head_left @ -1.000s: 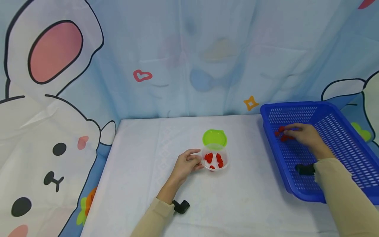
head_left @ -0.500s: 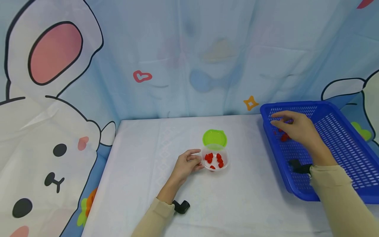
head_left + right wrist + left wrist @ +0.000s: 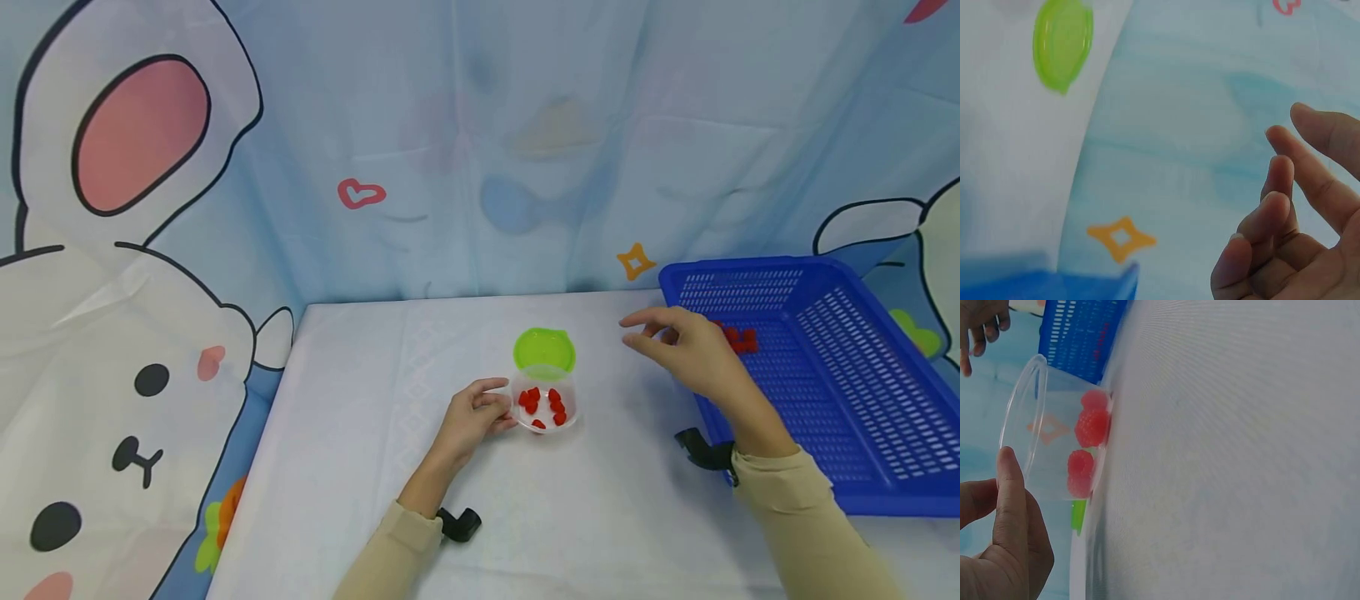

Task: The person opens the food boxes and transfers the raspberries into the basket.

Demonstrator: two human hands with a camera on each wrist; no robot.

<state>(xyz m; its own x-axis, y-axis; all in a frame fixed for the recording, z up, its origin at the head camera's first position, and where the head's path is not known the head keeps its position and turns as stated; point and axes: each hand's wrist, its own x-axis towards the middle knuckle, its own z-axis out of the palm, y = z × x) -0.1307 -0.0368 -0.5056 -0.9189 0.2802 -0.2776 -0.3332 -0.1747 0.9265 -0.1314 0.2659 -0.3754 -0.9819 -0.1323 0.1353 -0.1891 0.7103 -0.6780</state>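
I have the left hand (image 3: 468, 417) at the left side of the clear tub (image 3: 541, 407), its fingertips touching the rim; from my feeds I cannot tell whether they pinch it or only rest against it. The tub stands upright near the middle of the white surface (image 3: 375, 400), with several red raspberries (image 3: 557, 402) on its bottom, some bunched to the left, some to the right, and one at the near side. A green lid (image 3: 543, 348) lies flat just beyond the tub, its near edge behind the tub's far rim in my head view.

My right hand (image 3: 690, 346) hangs in the air between the tub and the blue basket (image 3: 810, 400), close by the basket's left edge. Its fingers are released and loosely bent; the right wrist view shows a gap between thumb and forefinger, and I see nothing held there. The basket sits at the right of the surface, and more red berries (image 3: 742, 340) lie in its far left part, partly hidden by this hand. Both arms wear beige sleeves (image 3: 802, 500). A pale blue cartoon backdrop (image 3: 480, 150) fills the far side.
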